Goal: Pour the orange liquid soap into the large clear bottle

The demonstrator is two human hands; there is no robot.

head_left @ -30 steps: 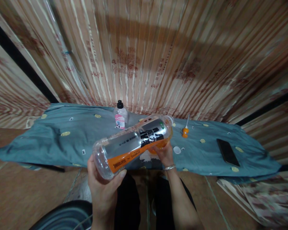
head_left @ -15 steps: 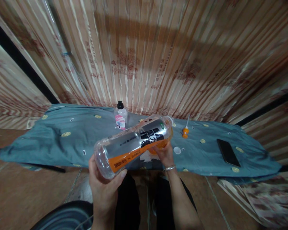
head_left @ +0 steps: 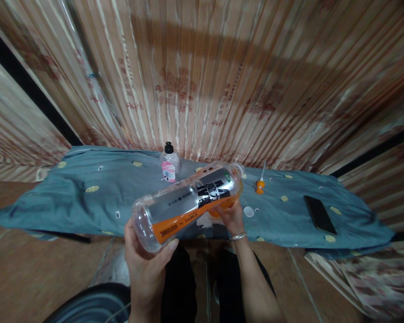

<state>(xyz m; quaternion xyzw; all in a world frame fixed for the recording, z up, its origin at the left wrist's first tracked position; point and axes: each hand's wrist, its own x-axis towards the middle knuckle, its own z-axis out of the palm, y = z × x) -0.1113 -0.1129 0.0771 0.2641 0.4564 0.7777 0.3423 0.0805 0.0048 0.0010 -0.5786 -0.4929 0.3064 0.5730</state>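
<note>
I see both hands carrying 1 large clear plastic bottle [head_left: 188, 199], held nearly on its side above the near edge of a blue-grey cloth [head_left: 87, 197] spread on the floor. The left hand [head_left: 144, 260] cups the bottle's base, thumb pressed up against the lower wall and fingers wrapped behind it. The right hand [head_left: 230, 215] supports the shoulder end from below, fingers curled under the orange section; a bracelet [head_left: 238, 235] sits at that wrist. Neither hand is spread flat; both are closed around the bottle.

Handling assessment: the bottle appears empty or nearly so, therefore I judge it light. The wall is thin, clear plastic and will probably dent under a hard squeeze. The silver-and-orange wrap label looks glossy and is likely slippery. The neck end points away from me, and I cannot tell whether a cap is fitted. The firmest grip points, in my judgement, are the ribbed base and the shoulder, where the 2 hands already sit; the mid-body is the softest zone.

Surroundings on the cloth: 1 small pump bottle [head_left: 169, 162] with a pink label stands upright behind, 1 small orange tool [head_left: 260, 185] and 1 white cap [head_left: 248, 211] lie right of the bottle, and 1 dark phone [head_left: 319, 214] lies well apart to the right.
</note>
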